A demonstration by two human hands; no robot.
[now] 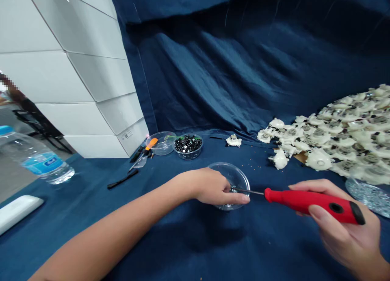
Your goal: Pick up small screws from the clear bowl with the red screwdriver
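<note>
My left hand [217, 187] reaches over a clear round plastic bowl [242, 173], its fingers curled down inside and its thumb lying along the near rim. Small shiny metal pieces [233, 189], probably screws, lie in the bowl. What the left fingertips hold is hidden. In my right hand [350, 232] is a screwdriver [310, 202] with a red handle and black end, held level. Its thin shaft points left across the bowl's rim, and its tip is close to my left fingers.
Behind stands a tub of black parts [188, 145] beside a clear lid [164, 143]. Cream plastic parts [341, 143] pile up at right, near a dish of metal pieces [370, 195]. White boxes [88, 78] and a water bottle [39, 159] stand at left.
</note>
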